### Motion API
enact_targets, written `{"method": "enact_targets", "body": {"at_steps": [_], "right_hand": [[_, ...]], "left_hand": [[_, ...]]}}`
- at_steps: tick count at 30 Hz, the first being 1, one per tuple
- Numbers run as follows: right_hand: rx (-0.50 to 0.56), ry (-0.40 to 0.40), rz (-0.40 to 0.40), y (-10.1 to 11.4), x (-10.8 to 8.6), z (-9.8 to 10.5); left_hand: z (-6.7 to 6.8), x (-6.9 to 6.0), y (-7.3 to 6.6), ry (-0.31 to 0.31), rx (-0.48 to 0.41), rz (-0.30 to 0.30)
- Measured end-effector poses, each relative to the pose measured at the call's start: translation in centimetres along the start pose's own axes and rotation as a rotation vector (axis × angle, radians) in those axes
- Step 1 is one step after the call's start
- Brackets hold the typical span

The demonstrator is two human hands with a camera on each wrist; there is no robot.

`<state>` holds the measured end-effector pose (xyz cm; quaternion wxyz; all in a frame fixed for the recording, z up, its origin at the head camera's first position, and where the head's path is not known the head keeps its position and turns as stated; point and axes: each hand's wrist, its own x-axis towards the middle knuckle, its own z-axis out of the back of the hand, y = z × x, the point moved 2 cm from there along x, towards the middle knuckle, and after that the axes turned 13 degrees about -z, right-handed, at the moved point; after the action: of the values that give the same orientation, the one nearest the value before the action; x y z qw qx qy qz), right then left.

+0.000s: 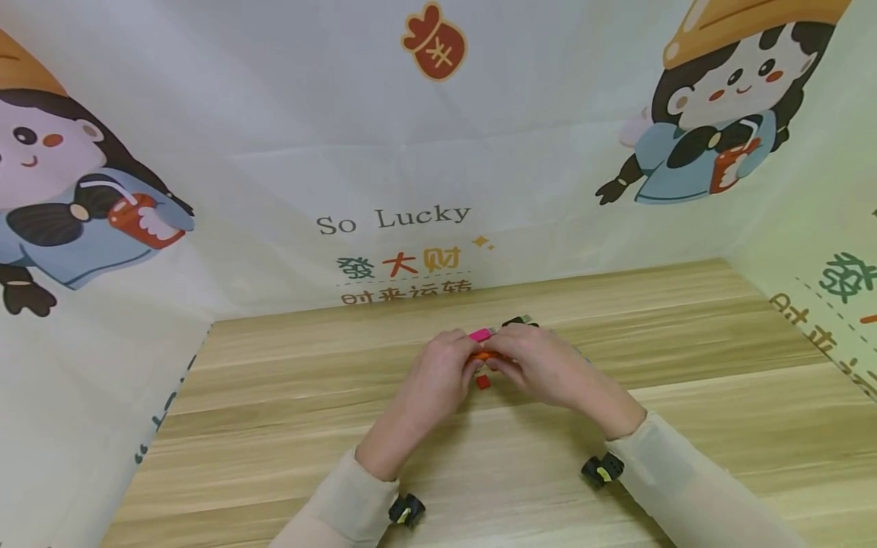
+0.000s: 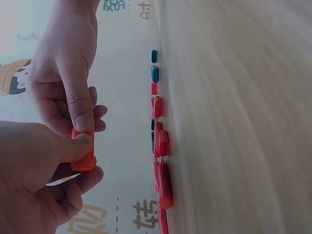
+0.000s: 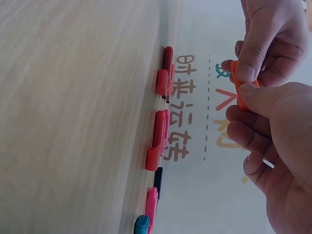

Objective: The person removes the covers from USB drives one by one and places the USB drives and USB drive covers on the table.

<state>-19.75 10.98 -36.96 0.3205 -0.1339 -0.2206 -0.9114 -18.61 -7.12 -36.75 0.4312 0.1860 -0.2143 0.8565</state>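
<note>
In the head view my left hand (image 1: 438, 378) and right hand (image 1: 544, 367) meet above the table, both holding a small orange USB stick (image 1: 485, 355). In the left wrist view, my left thumb presses on one end of the orange stick (image 2: 84, 162), and my right hand (image 2: 68, 63) pinches the other end. The right wrist view shows the same grip from the other side, fingers partly hiding the orange stick (image 3: 241, 101). No metal plug shows on it. Just below the hands lies a small red piece (image 1: 483, 382).
Behind the hands lie a pink USB stick (image 1: 481, 334) and a black one (image 1: 515, 321), metal plugs showing. The wrist views show several red pieces (image 2: 165, 187) and teal pieces (image 2: 155, 74) along the wooden table (image 1: 274, 426). A printed cloth (image 1: 288, 190) stands behind.
</note>
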Motion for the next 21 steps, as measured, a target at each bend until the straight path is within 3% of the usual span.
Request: {"method": "enact_targets", "body": {"at_steps": [7,21], "right_hand": [[0.014,-0.005,0.006,0.03,0.06,0.17],[0.033,0.001,0.009,0.04,-0.03,0.34]], "left_hand": [[0.22,-0.02,-0.02,0.011,-0.005,0.009],[0.26,-0.05,0.03,-0.005,-0.003,-0.029]]}}
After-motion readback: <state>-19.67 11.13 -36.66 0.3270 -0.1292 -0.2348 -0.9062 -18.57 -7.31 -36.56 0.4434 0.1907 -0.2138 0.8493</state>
